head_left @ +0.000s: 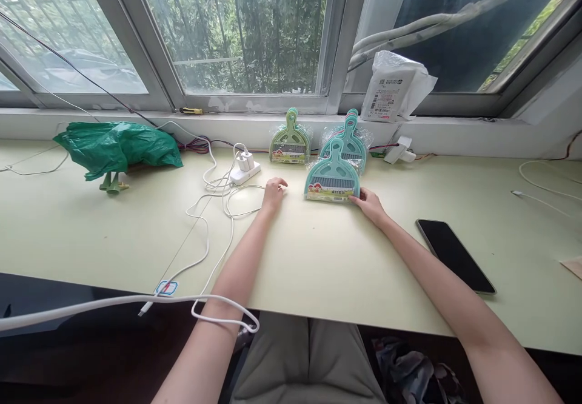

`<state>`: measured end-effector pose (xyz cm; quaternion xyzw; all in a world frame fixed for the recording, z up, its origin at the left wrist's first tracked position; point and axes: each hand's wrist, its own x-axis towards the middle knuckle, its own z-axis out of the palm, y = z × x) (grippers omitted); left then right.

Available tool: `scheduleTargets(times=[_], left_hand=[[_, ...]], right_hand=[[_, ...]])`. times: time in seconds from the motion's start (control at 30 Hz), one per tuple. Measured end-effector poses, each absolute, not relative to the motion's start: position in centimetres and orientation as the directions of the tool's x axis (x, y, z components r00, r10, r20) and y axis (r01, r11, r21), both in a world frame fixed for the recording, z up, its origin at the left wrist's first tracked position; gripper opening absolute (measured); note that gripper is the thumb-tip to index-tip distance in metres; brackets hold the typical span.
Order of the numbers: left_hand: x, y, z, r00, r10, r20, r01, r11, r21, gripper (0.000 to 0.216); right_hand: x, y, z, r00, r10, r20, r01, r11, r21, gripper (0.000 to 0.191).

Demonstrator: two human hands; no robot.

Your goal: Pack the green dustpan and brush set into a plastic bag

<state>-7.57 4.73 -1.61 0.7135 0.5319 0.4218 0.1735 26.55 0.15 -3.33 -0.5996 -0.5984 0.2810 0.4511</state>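
A teal dustpan-and-brush set (331,178) in clear wrap stands upright on the table, handle up, with a printed label across its lower part. My right hand (369,205) is closed on its lower right corner, between thumb and fingers. To the left of this set, my left hand (274,193) rests near the tabletop with loosely bent fingers apart and nothing in them. Just behind the held set, more teal dustpan sets (350,126) lean in a stack, with a pinkish edge showing among them. A green dustpan set (290,140) stands farther left, against the wall.
White cables (207,222) loop left of my left arm, by a power strip (245,172) with plugged-in chargers. A green plastic bag (120,149) lies far left. A phone (454,255) lies right of my right arm. A wrapped white package (393,88) stands on the sill.
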Motion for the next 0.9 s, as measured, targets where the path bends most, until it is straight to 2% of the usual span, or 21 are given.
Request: scheduleTargets(times=[0.2,0.33,0.5,0.6,0.7,0.83,0.9], left_hand=[[-7.0,3.9,-1.2,0.194,0.906,0.377,0.744,-0.386,0.545,0.026],[-6.6,3.4,-1.0,0.245,0.898,0.366,0.784,-0.405,0.47,0.024],[-5.7,3.7,-1.0,0.207,0.916,0.344,0.849,-0.344,0.402,0.025],[-4.9,5.3,-1.0,0.201,0.935,0.293,0.891,-0.298,0.342,0.029],[-4.3,7.9,-0.7,0.188,0.951,0.247,0.9,-0.267,0.344,0.032],[-3.9,11.4,-0.6,0.136,0.957,0.256,0.894,-0.23,0.384,0.041],[-3.6,12.8,-0.7,0.101,0.955,0.28,0.883,-0.216,0.418,0.044]], right_hand=[[27.8,-4.4,-0.9,-0.012,0.999,0.053,0.325,0.054,-0.944,0.052],[29.2,-6.3,0.5,-0.067,0.997,-0.049,0.356,-0.022,-0.934,0.053],[30.2,-7.2,1.3,-0.125,0.984,-0.125,0.452,-0.055,-0.89,0.054],[31.0,-7.5,1.6,-0.161,0.976,-0.147,0.617,-0.016,-0.787,0.052],[32.1,-7.8,2.0,-0.162,0.979,-0.125,0.796,0.054,-0.603,0.045],[32.4,-6.7,2.6,-0.097,0.99,0.105,0.912,0.131,-0.389,0.036],[31.5,-4.7,2.9,-0.144,0.961,0.237,0.933,0.212,-0.291,0.037]])
